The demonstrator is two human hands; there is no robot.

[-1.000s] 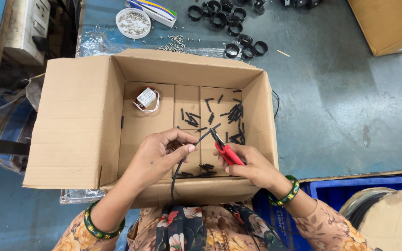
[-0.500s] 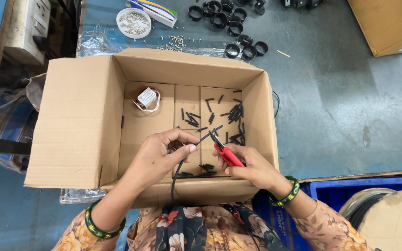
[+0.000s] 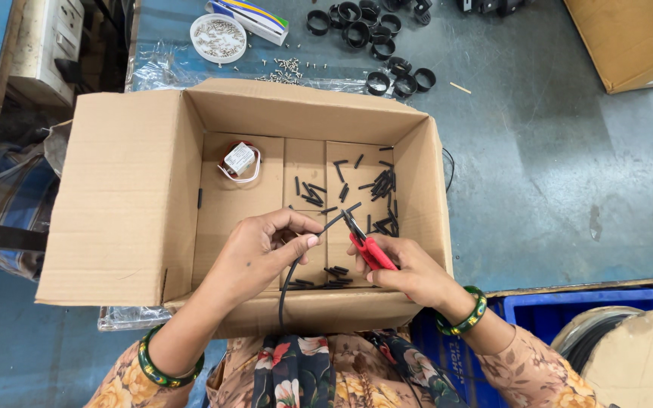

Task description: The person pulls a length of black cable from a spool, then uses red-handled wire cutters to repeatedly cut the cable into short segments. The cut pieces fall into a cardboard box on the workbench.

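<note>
Two hands, head view: both over the open cardboard box (image 3: 130,196).
Left hand (image 3: 262,249): fingers pinched on black tubing (image 3: 296,261).
Right hand (image 3: 410,272): closed around red-handled cutters (image 3: 368,245), blades at the tubing's tip.
Tubing axis: rises from near the body, bending up-right toward the cutters.
Cut pieces (image 3: 376,185): scattered on the box floor.

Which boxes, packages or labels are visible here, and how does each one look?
Open cardboard box: centre, brown, holds short black pieces.
Small carton: top, white with coloured stripes.
Second cardboard box: top right, brown.
Blue crate: bottom right.
</note>
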